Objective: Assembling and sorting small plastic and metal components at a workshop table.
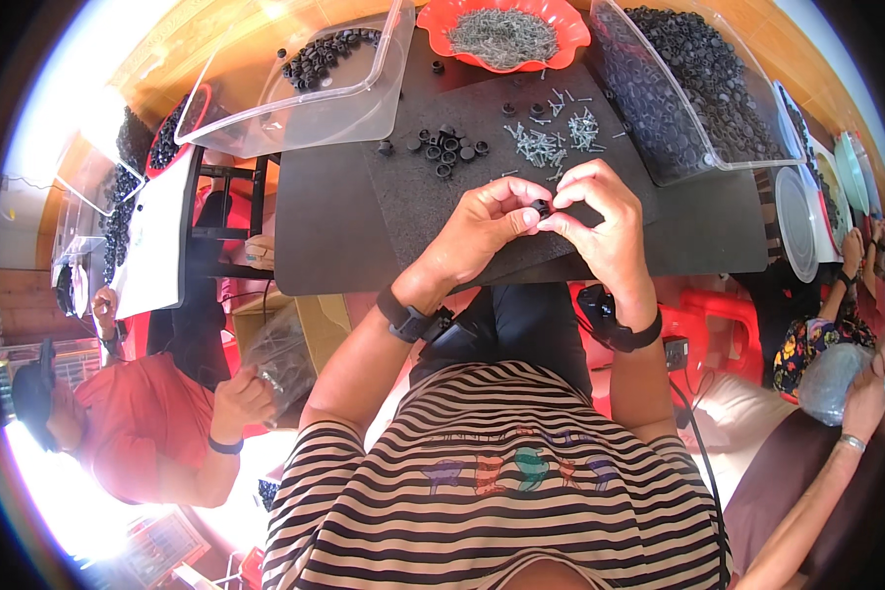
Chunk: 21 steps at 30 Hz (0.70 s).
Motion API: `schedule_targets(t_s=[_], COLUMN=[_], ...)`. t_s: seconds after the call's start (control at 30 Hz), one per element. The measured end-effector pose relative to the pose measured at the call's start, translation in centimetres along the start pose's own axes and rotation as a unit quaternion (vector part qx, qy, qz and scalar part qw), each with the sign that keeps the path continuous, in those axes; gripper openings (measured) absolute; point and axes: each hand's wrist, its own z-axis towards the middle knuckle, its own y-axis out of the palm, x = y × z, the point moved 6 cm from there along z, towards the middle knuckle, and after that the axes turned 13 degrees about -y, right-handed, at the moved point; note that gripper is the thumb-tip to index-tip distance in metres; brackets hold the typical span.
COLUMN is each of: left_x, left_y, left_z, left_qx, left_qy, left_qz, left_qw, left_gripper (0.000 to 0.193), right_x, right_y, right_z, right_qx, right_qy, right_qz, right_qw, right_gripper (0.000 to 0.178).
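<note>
- The left hand (482,228) pinches a small black round part (541,207), plastic-looking, between thumb and fingertips, above the mat's near half.
- The right hand (605,211) has thumb and forefinger at the part's edge; whether they grip it or something thinner is too small to tell.
- Beyond lie loose black caps (448,147), hollow and cylindrical, and shiny metal screws (541,146) in heaps.
- All rest on a dark, grainy mat (403,187) over a smooth black table (329,236).
- At the far edge stand a scalloped red bowl (575,39) of screws and two clear bins of black pieces.
- Leftward, a person in red (147,423) holds a transparent bag (283,359).
</note>
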Motion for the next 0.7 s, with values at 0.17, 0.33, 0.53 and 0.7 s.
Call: schedule_targets(t_s=[0.17,0.33,0.53,0.7], left_x=[0.3,0.4,-0.4,-0.5], left_y=[0.4,0.4,-0.1,-0.1], left_z=[0.0,0.0,0.2,0.2], left_qx=[-0.017,-0.025,-0.043,-0.047], left_qy=[0.018,0.020,-0.004,-0.006], left_qz=[0.015,0.016,-0.062,-0.072], left_qw=[1.000,0.999,0.997,0.996], left_gripper=[0.023,0.020,0.021,0.022], right_x=[2.0,1.7,0.8,0.6], right_y=[0.7,0.7,0.4,0.4], right_z=[-1.7,-1.5,-0.9,-0.8], right_qx=[0.059,0.054,0.016,0.025], right_qy=[0.133,0.115,0.037,0.047], right_qz=[0.164,0.180,0.096,0.102], right_qw=[0.976,0.975,0.995,0.993], right_gripper=[0.027,0.024,0.020,0.021])
